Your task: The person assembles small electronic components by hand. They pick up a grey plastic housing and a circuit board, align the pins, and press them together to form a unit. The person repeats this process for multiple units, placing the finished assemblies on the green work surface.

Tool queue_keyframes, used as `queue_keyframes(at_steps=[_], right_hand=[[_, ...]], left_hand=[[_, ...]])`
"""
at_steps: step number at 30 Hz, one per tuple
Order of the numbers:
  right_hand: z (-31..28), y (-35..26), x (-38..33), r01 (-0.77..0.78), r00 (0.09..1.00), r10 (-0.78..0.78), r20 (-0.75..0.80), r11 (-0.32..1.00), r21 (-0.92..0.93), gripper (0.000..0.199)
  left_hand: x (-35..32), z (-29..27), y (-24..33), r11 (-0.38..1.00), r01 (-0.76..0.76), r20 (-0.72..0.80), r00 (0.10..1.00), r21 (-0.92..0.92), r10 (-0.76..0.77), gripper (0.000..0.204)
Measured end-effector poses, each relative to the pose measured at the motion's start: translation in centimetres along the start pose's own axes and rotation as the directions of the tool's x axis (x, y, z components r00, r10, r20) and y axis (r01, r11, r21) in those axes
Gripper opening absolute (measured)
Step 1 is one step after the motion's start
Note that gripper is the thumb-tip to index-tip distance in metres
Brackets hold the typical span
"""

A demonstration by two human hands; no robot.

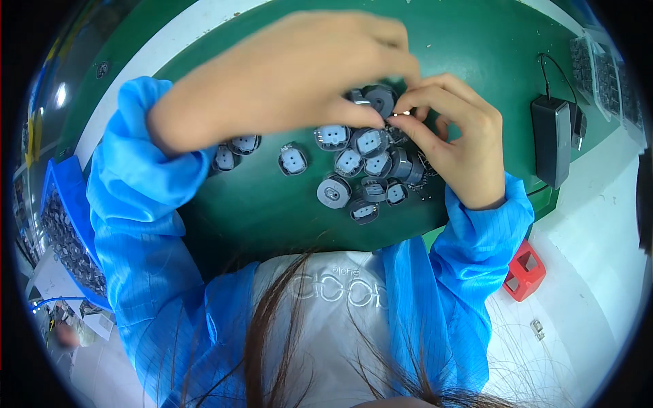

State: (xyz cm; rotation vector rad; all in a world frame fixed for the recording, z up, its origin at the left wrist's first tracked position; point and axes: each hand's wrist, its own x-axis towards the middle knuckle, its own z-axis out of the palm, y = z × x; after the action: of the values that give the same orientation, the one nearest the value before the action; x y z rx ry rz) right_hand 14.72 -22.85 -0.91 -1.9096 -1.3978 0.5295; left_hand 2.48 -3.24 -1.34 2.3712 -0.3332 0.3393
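Observation:
My left hand (pixel 306 75) reaches across the table from the left, blurred by motion, its thumb and forefinger curved around the spot where a dark round part (pixel 379 100) shows. Whether those fingers grip that part, I cannot tell. Thumb and forefinger of my right hand (pixel 462 132) are pinched on a small white-and-metal piece (pixel 406 113) right beside it. Below both hands lies a loose cluster of dark round housings with pale blue-grey faces, such as this housing (pixel 349 162). One round grey part (pixel 333 192) lies at the cluster's near edge.
A single housing (pixel 292 159) lies left of the cluster on the green table (pixel 252 204). At the right stands a black box-shaped device (pixel 551 139) with a cable, near clear trays (pixel 602 75). A blue bin (pixel 67 197) of dark parts is far left; a red stool (pixel 524 272) is lower right.

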Motion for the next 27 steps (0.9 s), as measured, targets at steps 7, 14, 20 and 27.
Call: queue_keyframes(at_steps=[7, 14, 20, 27], right_hand=[[-0.8, 0.3, 0.7, -0.088, 0.955, 0.087, -0.282, 0.996, 0.012, 0.012], [-0.1, -1.3, 2.3, -0.120, 0.969, 0.177, -0.169, 0.945, 0.305, 0.016], [0.6, 0.4, 2.1, -0.003, 0.982, 0.099, -0.162, 0.861, 0.508, 0.017], [1.0, 0.3, 2.2, 0.029, 0.977, 0.095, -0.192, 0.830, 0.557, 0.021]], left_hand=[[0.0, -1.8, 1.5, 0.971, 0.234, 0.161, 0.961, -0.042, -0.224, 0.034], [-0.1, -2.7, 0.7, 0.961, 0.273, 0.150, 0.950, 0.036, -0.275, 0.038], [-0.5, -2.7, 0.0, 0.887, 0.283, -0.001, 0.953, -0.365, -0.304, 0.023], [-0.7, -2.0, -0.5, 0.782, 0.365, 0.049, 0.917, -0.505, -0.396, 0.023]])
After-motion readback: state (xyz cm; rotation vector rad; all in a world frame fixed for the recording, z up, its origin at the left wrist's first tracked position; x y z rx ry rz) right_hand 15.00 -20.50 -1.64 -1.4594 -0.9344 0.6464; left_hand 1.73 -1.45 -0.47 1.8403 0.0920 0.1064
